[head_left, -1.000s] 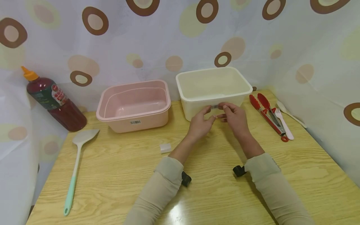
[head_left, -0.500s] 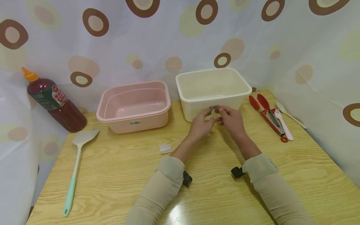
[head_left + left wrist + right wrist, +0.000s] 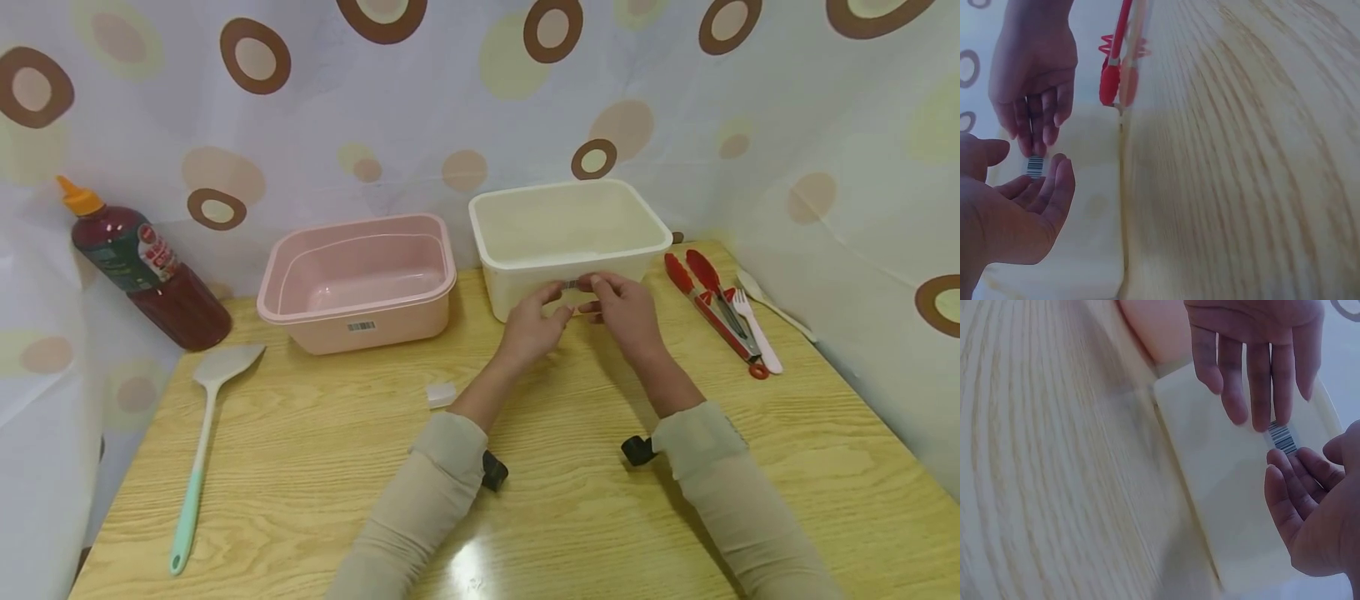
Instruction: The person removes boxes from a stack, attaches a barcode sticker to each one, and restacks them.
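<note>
An off-white plastic basin (image 3: 517, 292) stands at the back of the wooden table, with a barcode sticker (image 3: 1282, 438) on its front wall. At the sticker's left end are the fingertips of my left hand (image 3: 532, 329), its fingers gently bent. From the other side my right hand (image 3: 626, 315) reaches the sticker's right end with relaxed fingers. The left wrist view shows both hands' fingertips at opposite ends of the barcode, touching or very near it. Neither hand grips anything. Part of the basin's front is hidden behind the hands.
Left of the off-white basin is a pink basin (image 3: 375, 329). A sauce bottle (image 3: 150, 267) and a spatula (image 3: 206, 442) are at far left. Red tongs (image 3: 708, 308), a pink fork (image 3: 757, 333) and a pale spoon (image 3: 776, 308) lie right. A small white block (image 3: 441, 394) is near my left forearm.
My fingertips drew slightly closer together along the sticker half a second ago and are now a little farther apart again. The basins and utensils stay put.
</note>
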Available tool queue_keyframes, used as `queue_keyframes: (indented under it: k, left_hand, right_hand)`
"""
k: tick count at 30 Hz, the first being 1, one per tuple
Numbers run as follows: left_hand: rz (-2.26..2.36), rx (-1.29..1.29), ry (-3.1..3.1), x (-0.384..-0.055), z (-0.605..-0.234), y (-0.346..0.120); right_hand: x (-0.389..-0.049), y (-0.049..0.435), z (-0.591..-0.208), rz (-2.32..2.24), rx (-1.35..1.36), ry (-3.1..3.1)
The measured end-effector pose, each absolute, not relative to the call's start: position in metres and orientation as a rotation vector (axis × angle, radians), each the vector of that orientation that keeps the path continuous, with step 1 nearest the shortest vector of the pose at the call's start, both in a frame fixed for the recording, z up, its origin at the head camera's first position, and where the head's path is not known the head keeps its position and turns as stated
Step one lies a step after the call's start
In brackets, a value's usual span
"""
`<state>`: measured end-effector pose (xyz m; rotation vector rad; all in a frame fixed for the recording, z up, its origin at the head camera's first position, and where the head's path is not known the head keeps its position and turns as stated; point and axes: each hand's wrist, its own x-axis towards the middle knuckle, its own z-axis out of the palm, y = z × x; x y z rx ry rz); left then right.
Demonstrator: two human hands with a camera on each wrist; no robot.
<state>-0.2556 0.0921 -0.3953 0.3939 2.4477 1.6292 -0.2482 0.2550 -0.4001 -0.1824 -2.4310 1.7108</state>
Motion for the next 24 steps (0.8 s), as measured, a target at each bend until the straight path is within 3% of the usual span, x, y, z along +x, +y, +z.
queue_keyframes:
  k: [12,24]
  left_hand:
    - [1.714,0.396,2.36,-0.254,-0.404,0.093]
    - [1.697,0.44,2.228,-0.24,-0.396,0.058]
  right_hand:
    - [-0.251,0.254,-0.413,1.755,-0.169,-2.456]
    - [-0.239,0.261,-0.392,1.714,-0.08,-2.51]
